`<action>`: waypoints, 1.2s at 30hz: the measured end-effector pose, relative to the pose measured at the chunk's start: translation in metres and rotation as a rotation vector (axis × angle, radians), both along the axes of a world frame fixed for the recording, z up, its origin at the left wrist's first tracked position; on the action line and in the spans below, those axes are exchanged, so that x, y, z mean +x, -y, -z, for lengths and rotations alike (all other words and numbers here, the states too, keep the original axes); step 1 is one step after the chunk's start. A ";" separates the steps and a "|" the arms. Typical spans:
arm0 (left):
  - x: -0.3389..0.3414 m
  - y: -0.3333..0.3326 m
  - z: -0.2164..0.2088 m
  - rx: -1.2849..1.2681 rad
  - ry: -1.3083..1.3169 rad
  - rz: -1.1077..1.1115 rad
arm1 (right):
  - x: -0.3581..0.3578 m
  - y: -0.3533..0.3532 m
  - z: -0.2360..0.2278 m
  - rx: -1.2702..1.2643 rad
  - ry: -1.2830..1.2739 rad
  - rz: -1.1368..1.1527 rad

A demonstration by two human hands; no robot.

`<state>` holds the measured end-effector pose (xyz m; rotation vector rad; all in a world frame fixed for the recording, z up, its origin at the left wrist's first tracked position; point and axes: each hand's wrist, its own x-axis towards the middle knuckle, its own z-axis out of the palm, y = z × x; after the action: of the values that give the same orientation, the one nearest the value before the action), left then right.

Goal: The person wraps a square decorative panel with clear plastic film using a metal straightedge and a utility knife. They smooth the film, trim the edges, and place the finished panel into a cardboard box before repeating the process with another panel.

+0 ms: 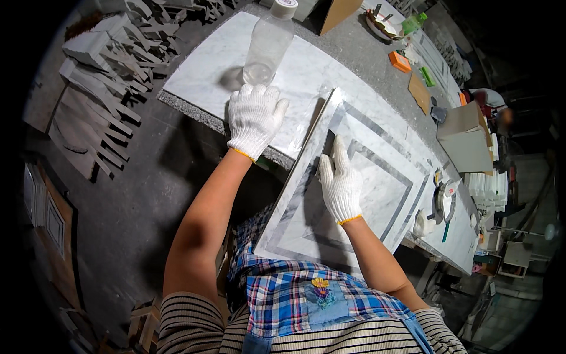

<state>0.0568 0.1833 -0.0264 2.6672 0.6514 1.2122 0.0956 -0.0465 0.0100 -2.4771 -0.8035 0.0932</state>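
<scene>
My left hand, in a white knit glove, is over the pale marble slab near its front edge. Its thumb is apart from the fingers, which point at the foot of a clear plastic bottle with a white cap. I see no firm grip on the bottle; the fingertips are partly hidden. Against my lap and the worktop leans a white marble panel with grey inlaid frames. On its face rests my right hand, gloved too, index finger stretched out and thumb apart, beside a dark band of the inlay.
Broken stone strips pile up on the left. Across the worktop are an orange box, a bowl, a green bottle, a cardboard box and a roll of tape. Another person is at the far right.
</scene>
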 end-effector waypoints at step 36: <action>0.000 0.003 -0.005 -0.090 -0.051 -0.014 | -0.024 -0.020 -0.009 0.023 -0.012 -0.222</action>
<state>0.0566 0.1799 -0.0218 2.6311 0.7154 1.0940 0.0715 -0.0260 0.0195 -2.3562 -1.0659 0.1768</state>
